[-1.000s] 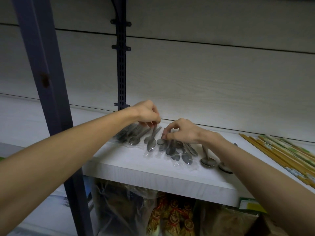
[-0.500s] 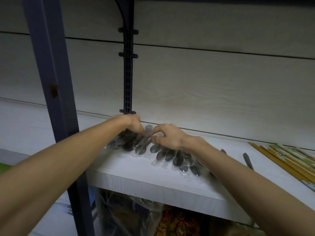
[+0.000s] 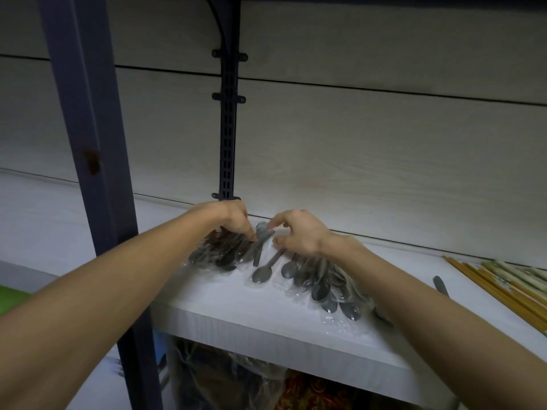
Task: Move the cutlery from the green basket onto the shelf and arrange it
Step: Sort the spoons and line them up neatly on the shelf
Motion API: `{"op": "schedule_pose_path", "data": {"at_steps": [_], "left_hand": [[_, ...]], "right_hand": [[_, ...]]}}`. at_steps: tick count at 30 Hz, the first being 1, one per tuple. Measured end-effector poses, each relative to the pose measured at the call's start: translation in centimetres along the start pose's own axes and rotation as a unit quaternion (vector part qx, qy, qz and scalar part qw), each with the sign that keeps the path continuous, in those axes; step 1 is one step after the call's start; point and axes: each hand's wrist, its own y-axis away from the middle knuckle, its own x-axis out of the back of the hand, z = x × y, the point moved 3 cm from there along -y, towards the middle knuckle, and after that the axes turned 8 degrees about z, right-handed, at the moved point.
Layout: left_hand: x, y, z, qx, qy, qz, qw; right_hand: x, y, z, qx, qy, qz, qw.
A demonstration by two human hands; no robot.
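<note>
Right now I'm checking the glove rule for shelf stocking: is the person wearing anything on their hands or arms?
No. The left hand and right hand are bare, with no gloves, rings or watch visible. Both forearms are uncovered up to the frame edge; no sleeve shows.

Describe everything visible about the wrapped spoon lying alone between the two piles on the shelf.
The single spoon is grey metal, sealed in a clear plastic sleeve. It lies flat on the white shelf, bowl toward the front edge, handle angled back and right toward the right hand, whose fingers hide its end. A second wrapped piece lies just left of its handle; whether they touch is unclear.
</note>
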Motion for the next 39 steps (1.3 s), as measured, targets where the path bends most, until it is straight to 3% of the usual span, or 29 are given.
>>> {"op": "schedule_pose_path", "data": {"at_steps": [6, 12, 24, 29, 39], "left_hand": [[0.0, -0.4, -0.4, 0.007, 0.01, -0.004, 1.0], [-0.1, -0.8, -0.8, 0.021, 0.015, -0.001, 1.0], [-0.8, -1.5, -1.0, 0.029, 0.005, 0.009, 1.0], [-0.8, -1.7, -1.1, 0.04, 0.004, 0.012, 0.999], [-1.1, -2.4, -1.3, 0.029, -0.015, 0.051, 0.998]], "right_hand": [[-1.9, -2.1, -1.3, -0.007, 0.0, -0.068, 0.998], [-1.6, -2.8, 0.9, -0.051, -0.037, -0.02, 0.998], [-2.3, -3.8, 2.6, -0.106, -0.11, -0.077, 0.985], [-1.7, -3.5, 2.6, -0.084, -0.074, -0.049, 0.993], [3.1, 0.3, 4.7, -0.011, -0.095, 0.118, 0.988]]}}
